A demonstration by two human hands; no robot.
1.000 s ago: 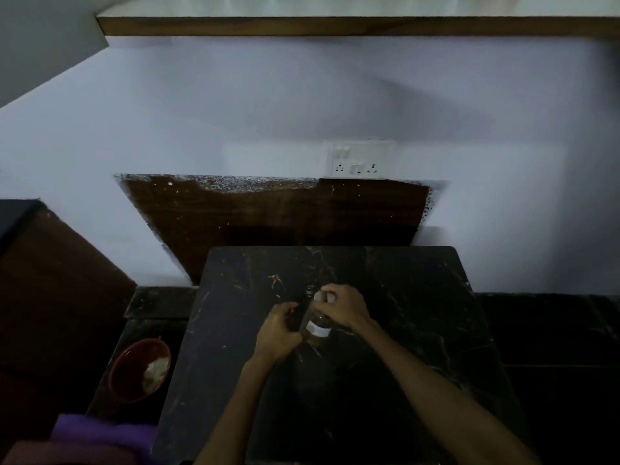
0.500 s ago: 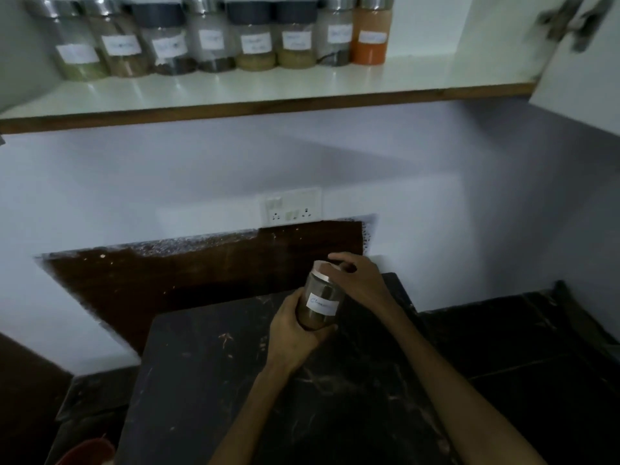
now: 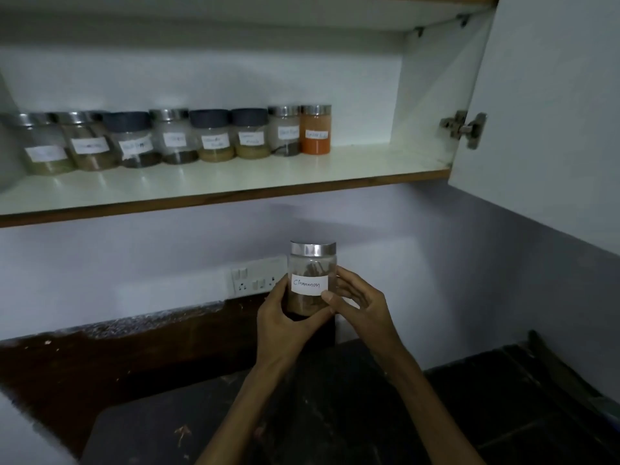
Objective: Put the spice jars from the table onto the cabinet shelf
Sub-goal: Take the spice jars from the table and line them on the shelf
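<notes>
I hold a clear cinnamon jar (image 3: 312, 263) with a silver lid and a white label upright in the air, below the cabinet shelf (image 3: 302, 174). My left hand (image 3: 285, 325) grips its base and left side. My right hand (image 3: 360, 305) holds its right side with the thumb on the label. A row of several labelled spice jars (image 3: 174, 137) stands along the back of the shelf, ending at an orange-filled jar (image 3: 315, 130). The shelf to the right of that jar is bare.
The open cabinet door (image 3: 550, 112) hangs at the right with its hinge (image 3: 464, 127). A white wall socket (image 3: 256, 276) sits behind the jar. The dark marble table (image 3: 188, 431) lies below my arms.
Both hands have lifted the cinnamon jar off the table and raised it toward the shelf. My right hand has moved from the lid to the jar's side. My view has tilted up.
</notes>
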